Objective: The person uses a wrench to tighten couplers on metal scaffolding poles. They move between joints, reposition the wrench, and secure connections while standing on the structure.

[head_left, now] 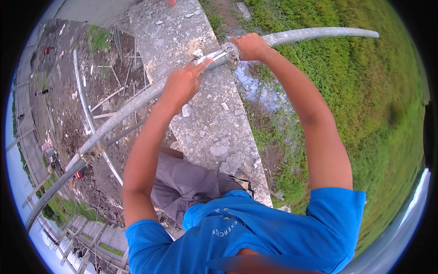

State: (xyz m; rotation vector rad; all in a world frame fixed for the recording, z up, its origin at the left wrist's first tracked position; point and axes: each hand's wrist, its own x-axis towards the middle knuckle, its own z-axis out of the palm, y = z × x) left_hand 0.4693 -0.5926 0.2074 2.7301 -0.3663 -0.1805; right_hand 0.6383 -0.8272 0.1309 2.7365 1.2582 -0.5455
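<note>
A long grey metal scaffold pipe crosses over the concrete wall in front of me. Around it, above the wall's right edge, sits a scaffold clamp. My left hand is closed on a silver wrench, its index finger laid along the handle. The wrench's ring end lies at the clamp, but whether it is seated on a nut I cannot tell. My right hand wraps the pipe just right of the clamp, with its fingertips partly hidden behind the pipe.
Beneath the pipe runs a rough concrete wall top with loose rubble on it. To the left, more scaffold pipes stand over muddy ground far below. Green grass and a puddle lie right of the wall.
</note>
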